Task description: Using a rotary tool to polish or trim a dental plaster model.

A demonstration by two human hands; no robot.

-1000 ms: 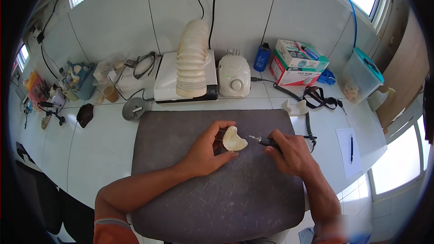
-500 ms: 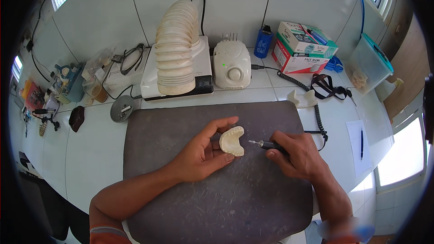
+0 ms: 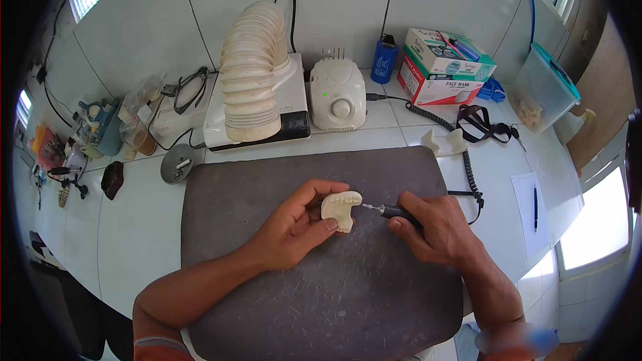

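Between the thumb and fingers of my left hand (image 3: pixel 291 227) is a cream-coloured dental cast (image 3: pixel 339 208), a horseshoe shape with a row of teeth along its upper edge. My right hand (image 3: pixel 438 227) is closed round a dark rotary handpiece (image 3: pixel 396 213), held like a pen and pointing left. Its thin metal bur tip lies right beside the cast's right end; whether they touch I cannot tell. Both hands are above a dark brown mat (image 3: pixel 321 294). A coiled black cord (image 3: pixel 470 174) runs behind my right hand towards the white control unit.
At the back stand a ribbed white suction hose (image 3: pixel 251 73) and a white control unit (image 3: pixel 338 95) with a lit green light. To the right are a blue can (image 3: pixel 384 60), stacked boxes (image 3: pixel 445 67), another cast piece (image 3: pixel 445 142) and a pen on paper (image 3: pixel 528 214). A small grey dish (image 3: pixel 177 164) sits left.
My left hand has turned the dental cast, so its toothed edge now faces upward. The handpiece has shifted slightly left, bringing its tip close to the cast.
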